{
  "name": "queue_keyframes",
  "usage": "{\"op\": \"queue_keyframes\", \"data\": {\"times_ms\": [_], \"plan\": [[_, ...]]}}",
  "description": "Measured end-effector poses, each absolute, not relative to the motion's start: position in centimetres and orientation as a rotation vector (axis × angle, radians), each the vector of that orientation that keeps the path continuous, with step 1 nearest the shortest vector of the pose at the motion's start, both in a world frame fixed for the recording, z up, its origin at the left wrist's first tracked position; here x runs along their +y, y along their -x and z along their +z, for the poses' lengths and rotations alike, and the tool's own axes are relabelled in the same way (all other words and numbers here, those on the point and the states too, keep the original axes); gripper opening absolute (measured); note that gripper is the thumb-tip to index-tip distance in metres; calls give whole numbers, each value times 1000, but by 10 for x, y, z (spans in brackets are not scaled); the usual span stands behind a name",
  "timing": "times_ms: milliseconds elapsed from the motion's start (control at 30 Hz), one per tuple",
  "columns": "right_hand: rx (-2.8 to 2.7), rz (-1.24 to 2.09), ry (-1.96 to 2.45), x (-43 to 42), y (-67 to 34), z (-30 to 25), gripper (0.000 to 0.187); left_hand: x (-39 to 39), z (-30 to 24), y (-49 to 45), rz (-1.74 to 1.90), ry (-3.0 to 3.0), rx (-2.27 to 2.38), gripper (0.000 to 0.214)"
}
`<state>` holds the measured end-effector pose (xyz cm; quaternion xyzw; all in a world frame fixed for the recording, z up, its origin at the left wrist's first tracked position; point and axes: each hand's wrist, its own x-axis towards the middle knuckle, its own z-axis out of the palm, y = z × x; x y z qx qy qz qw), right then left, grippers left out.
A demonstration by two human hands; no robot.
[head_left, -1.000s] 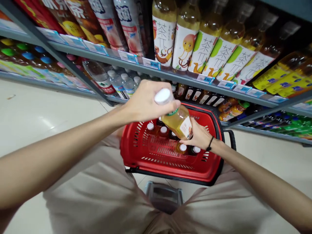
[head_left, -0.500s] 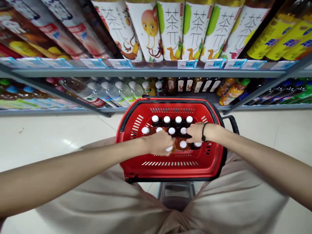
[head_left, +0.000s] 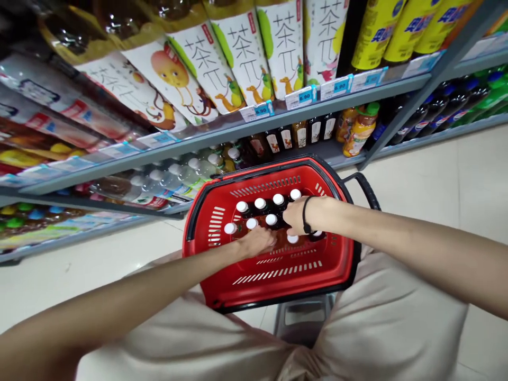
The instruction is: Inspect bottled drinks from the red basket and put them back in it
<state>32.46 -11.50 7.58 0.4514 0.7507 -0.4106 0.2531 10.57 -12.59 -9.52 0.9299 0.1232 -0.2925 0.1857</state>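
Note:
A red shopping basket (head_left: 220, 275) with a black rim sits between my knees. Inside stand several bottles with white caps (head_left: 271, 219), some dark and some amber, in rows. My left hand (head_left: 259, 241) reaches down among the front bottles, its fingers curled around one whose cap is hidden beneath the hand. At the right end of the middle row, my right hand (head_left: 296, 215), with a black band on its wrist, is closed over the top of another bottle. Its fingertips are partly hidden. A white cap (head_left: 292, 239) shows just below this hand.
Ahead is a grey shelf (head_left: 222, 132) of drinks. Large white-labelled tea bottles (head_left: 284, 50) line its upper level. Below stand small dark bottles and an orange juice bottle (head_left: 359, 132). The basket's black handle (head_left: 369, 193) juts out right. A grey object (head_left: 305, 312) is under the basket.
The view has turned and tilted, so shelf and basket slant. My left hand sits lower, covering the cap that showed beside it. My right hand now covers more of its bottle's cap.

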Motion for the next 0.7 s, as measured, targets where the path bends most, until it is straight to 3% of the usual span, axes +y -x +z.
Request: {"op": "queue_keyframes", "data": {"times_ms": [100,367,467,567,700], "plan": [[2048,-1154,-1298,-117,-326,78,7,-132,-95,-106,-903,-2625,362,31],[2049,-1343,-1584,-120,-325,52,35,-146,-104,-110,-949,-2577,454,34],[2073,-1416,-1667,-120,-325,38,35,-147,-103,-110,-944,-2559,486,33],[2143,-1269,-1566,-121,-324,30,31,-146,-98,-111,-942,-2544,522,32],[2142,-1361,-1655,-128,-322,12,39,-140,-90,-118,-912,-2521,544,33]]}}
